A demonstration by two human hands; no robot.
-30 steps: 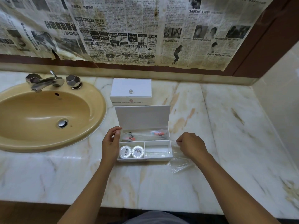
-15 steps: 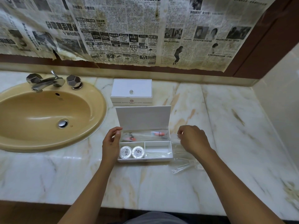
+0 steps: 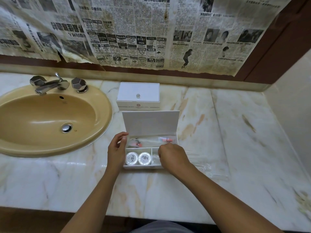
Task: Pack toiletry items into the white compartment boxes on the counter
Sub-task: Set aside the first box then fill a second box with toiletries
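An open white compartment box (image 3: 151,125) stands mid-counter with its lid raised. Its long back compartment holds clear-wrapped items with orange parts (image 3: 151,142). Two round white soaps (image 3: 139,158) fill the front left compartment. My left hand (image 3: 117,150) grips the box's left wall, thumb at the back corner. My right hand (image 3: 173,157) hovers over the front right compartment with fingers curled; what they pinch is hidden. A clear plastic wrapper (image 3: 208,165) lies on the counter just right of the box. A second white box (image 3: 138,96), lid shut, sits behind.
A tan sink (image 3: 48,120) with a chrome tap (image 3: 50,84) takes up the counter's left. Newspaper sheets (image 3: 134,31) cover the wall above. The marble counter (image 3: 235,132) stretches right to a side wall; its front edge runs below my forearms.
My right hand has moved left from the plastic wrapper beside the box to above the box's front right compartment. My left hand stays on the box's left wall.
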